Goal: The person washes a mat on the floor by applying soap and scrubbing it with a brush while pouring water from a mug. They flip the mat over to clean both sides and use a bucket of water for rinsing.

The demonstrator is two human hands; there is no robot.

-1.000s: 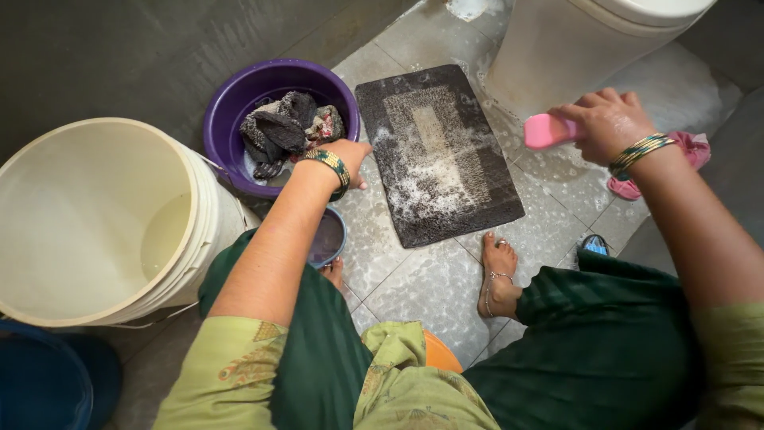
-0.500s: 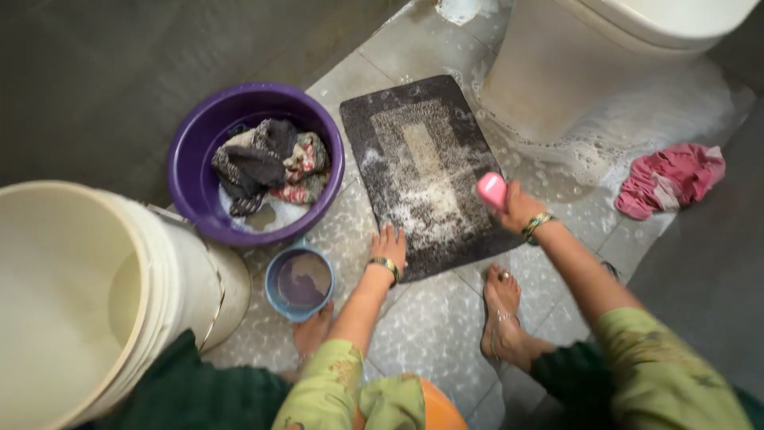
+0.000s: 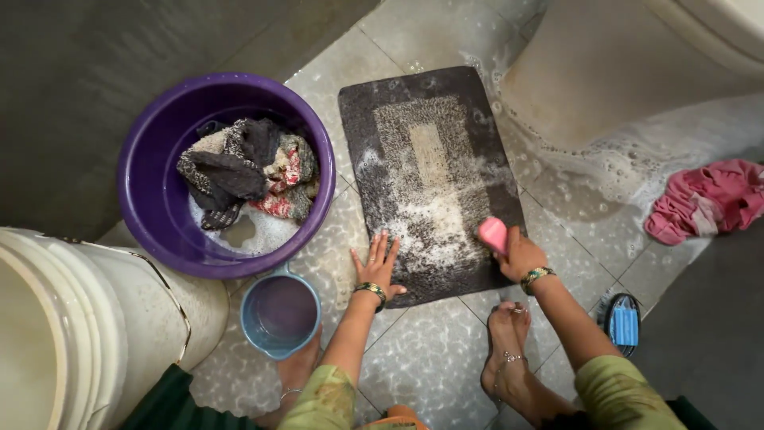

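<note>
We see a white bucket (image 3: 72, 334), a purple tub (image 3: 151, 191) of clothes, then the soapy mat (image 3: 430, 175) between them and the toilet base. Our left hand (image 3: 376, 267) lies flat, fingers spread, on the mat's near edge; our right hand (image 3: 517, 255) grips a pink brush (image 3: 493, 233) on it.

Home bathroom for sure: white ceramic toilet base (image 3: 589, 72), wet soapy grey floor tiles (image 3: 434, 350), round purple plastic washtub (image 3: 159, 199) with laundry.

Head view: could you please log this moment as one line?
left hand: flat on mat edge | right hand: grips pink brush on soapy mat | purple basin: wet clothes
</note>
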